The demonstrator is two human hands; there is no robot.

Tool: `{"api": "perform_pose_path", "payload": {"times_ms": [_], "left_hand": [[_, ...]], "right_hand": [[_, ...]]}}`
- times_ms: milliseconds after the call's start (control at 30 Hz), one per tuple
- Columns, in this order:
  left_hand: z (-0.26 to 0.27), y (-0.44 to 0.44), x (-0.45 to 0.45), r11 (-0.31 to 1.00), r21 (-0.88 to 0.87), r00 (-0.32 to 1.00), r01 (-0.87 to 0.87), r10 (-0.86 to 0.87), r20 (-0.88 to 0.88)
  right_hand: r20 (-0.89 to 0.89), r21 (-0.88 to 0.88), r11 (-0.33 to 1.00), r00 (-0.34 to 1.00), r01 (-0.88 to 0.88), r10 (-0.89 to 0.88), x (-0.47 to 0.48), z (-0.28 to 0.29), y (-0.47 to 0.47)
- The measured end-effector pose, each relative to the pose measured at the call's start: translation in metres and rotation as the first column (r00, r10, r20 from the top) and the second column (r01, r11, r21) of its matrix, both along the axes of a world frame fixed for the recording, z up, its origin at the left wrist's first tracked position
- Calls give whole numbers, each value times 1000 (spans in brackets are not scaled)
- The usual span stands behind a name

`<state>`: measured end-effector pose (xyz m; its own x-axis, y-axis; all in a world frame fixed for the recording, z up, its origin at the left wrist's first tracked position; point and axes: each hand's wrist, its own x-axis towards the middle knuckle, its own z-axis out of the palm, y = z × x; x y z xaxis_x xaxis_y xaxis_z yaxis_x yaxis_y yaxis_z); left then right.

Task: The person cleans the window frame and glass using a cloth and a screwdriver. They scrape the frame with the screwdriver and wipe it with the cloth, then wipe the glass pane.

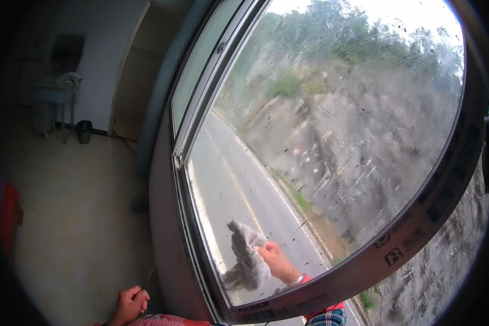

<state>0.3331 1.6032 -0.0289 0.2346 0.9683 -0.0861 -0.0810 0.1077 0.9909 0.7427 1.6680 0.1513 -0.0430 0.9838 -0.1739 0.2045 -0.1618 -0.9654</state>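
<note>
My right hand (278, 261) shows through the window glass (309, 171); its arm passes behind the lower frame, on the outer side. Bunched in that hand is a grey-white cloth (249, 261), close to the lower left corner of the pane. I cannot tell how much of the cloth touches the glass. A red sleeve and a plaid sleeve cover (329, 317) appear below the frame. My left hand (131, 303) is indoors at the bottom, fingers curled, with a thin dark strand (150, 275) rising from its grip. Dark specks and streaks mark the pane.
The window frame (366, 267) carries printed film. A sliding sash (205, 61) stands to the left, beside a blue-grey curtain (169, 77). A small table (53, 93) and a waste bin (84, 131) stand across the tiled floor (77, 212). Outside lie a road (244, 175) and a rocky slope.
</note>
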Motion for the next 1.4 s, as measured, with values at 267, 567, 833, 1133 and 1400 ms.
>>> {"api": "perform_pose_path", "payload": {"times_ms": [267, 567, 833, 1133, 1400], "left_hand": [[5, 12, 7, 995, 52, 996, 83, -83, -17], [10, -4, -13, 1000, 10, 995, 29, -29, 98], [5, 9, -30, 998, 17, 984, 55, -57, 166], [-14, 21, -113, 958, -99, 953, 269, -250, 169], [-30, 29, -177, 872, -197, 894, 448, -441, 82]], "right_hand": [[-435, 739, 660, 842, 133, 318, 18, 87, 0], [-244, -42, 992, 962, 120, -127, -20, -58, -11], [-22, 43, 975, 976, 217, -216, 41, -27, -125], [-379, 455, 46, 240, 889, -894, -72, -18, -319], [359, 696, 371, 149, 615, -921, -264, -22, -301]]}}
